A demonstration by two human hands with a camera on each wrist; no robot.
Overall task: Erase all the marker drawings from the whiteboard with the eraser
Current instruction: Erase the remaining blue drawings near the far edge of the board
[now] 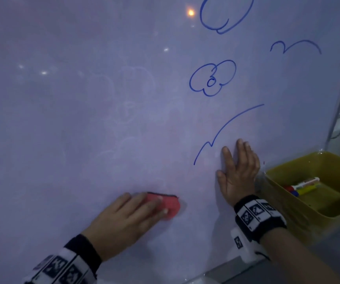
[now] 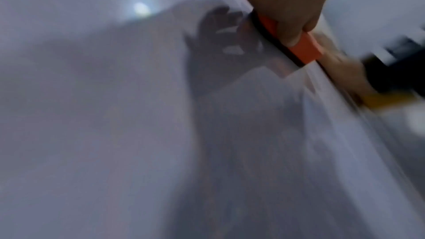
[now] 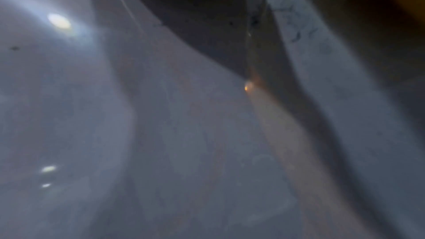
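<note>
Left hand (image 1: 124, 218) grips the red block eraser with black felt base (image 1: 170, 204), fingers curled over its top, felt side pressed flat on the glossy white whiteboard (image 1: 83, 119) near the bottom edge. Left wrist view agrees: thumb over the orange-red body, black strip against the board (heavily motion-blurred).

Right hand (image 1: 237, 173) is flat on the board, fingers straight and spread, holding nothing, just right of the eraser and touching no drawing.

Blue marker drawings on the right half of the board:
- long curved stroke with a kink (image 1: 226, 128), just above the right hand
- flower-like loop shape (image 1: 212, 78)
- large loop outline (image 1: 224, 15) at the top, partly cut off
- bird-like double arc (image 1: 296, 47)

Left half shows only faint ghost outlines.

Yellow plastic bin (image 1: 329, 214) sits off the board's right edge with several markers (image 1: 302, 186) inside. No legible writing anywhere; wristbands carry black-and-white square tag patterns only. Right wrist view is too blurred to read.
</note>
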